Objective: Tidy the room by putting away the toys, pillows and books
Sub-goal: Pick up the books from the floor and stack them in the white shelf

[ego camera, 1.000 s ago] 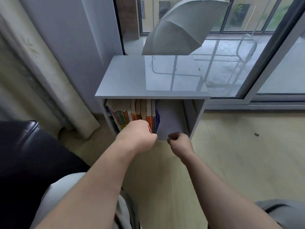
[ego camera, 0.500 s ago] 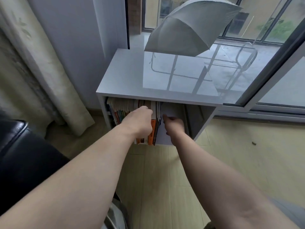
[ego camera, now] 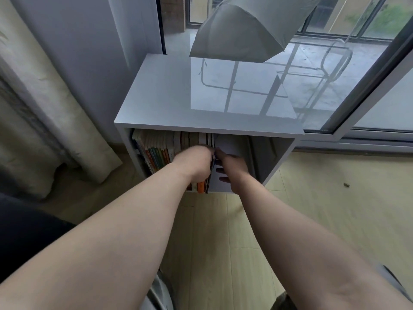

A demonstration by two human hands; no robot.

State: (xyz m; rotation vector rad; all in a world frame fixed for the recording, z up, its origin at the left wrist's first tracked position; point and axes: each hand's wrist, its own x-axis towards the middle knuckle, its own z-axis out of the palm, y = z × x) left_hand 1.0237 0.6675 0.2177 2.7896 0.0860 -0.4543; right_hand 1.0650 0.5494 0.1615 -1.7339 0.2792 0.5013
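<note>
The left hand (ego camera: 196, 163) is blurry and covers some of the books (ego camera: 156, 151), so its fingers cannot be seen. The right hand (ego camera: 233, 167) hides its own fingertips. The umbrella (ego camera: 245, 25) is cut off at the top. The floor speck (ego camera: 346, 185) is too small to name.

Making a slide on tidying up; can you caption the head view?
Left hand and right hand meet at a row of upright books inside a white shelf.

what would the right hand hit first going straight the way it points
Likely the pale back wall of the grey shelf unit: the right hand points into the gap beside the row of upright books. Depth unclear.
</note>
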